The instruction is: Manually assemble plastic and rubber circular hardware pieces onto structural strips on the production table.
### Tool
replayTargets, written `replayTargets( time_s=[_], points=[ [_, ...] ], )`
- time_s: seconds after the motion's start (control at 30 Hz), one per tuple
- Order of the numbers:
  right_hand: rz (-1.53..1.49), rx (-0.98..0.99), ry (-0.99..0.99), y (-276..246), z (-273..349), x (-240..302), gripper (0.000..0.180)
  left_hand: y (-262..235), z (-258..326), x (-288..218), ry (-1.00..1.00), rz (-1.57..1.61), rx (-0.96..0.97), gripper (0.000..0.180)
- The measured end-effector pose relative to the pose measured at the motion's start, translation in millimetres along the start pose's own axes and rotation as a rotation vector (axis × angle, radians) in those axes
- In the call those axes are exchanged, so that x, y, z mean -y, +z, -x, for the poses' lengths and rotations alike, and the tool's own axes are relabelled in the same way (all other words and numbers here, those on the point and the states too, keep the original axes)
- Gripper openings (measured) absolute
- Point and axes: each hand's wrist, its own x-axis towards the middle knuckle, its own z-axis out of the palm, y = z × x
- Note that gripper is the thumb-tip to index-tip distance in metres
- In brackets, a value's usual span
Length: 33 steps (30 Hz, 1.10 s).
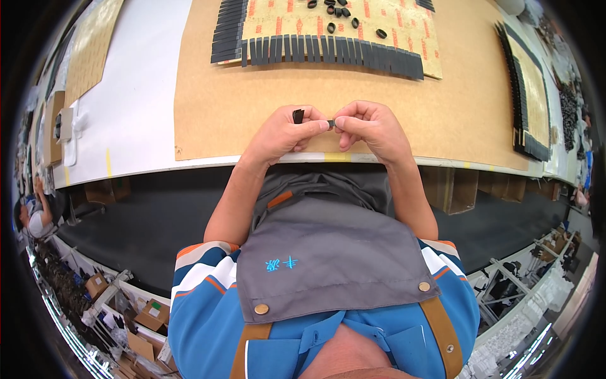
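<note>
Your left hand (284, 132) and right hand (369, 129) meet just above the near edge of the brown paper sheet (208, 107), fingertips pressed together around a small black strap (298, 116). Your left thumb and forefinger pinch it, one end standing up above your knuckles. The fingertips of your right hand pinch the other end, where a small dark bit shows between the two hands; whether that bit is a separate piece, you cannot tell from here.

Beyond your hands, farther up the brown paper sheet, lies a tan card (379, 31) edged with a long row of black strips (328, 50), laid side by side along its near edge and up its left side. A few small black loops (353, 23) are scattered on the card. At the right end of the sheet a second card (533, 95) carries another row of black strips along its edge.

The brown paper sheet rests on a white counter (132, 95), which shows bare on the left of it. Below your hands, a grey apron (328, 252) covers your lap over a blue striped shirt (202, 297).
</note>
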Motion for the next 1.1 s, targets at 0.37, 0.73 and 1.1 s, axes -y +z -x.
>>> replayTargets(
  time_s=[0.37, 0.73, 1.1],
  points=[
    [0.045, 0.083, 0.008, -2.8, -1.5, -4.2, 0.016, 6.4, -0.8, -8.8, -0.076, -0.101, -0.068, 0.01],
    [-0.102, 0.198, -0.022, -24.0, -3.1, -12.7, 0.02, 7.6, -2.3, -4.1, -0.048, -0.098, -0.111, 0.011],
    [-0.021, 0.146, 0.14, -13.6, -3.1, -0.2, 0.012, 7.5, -7.1, -1.8, -0.036, -0.251, -0.074, 0.012]
  ],
)
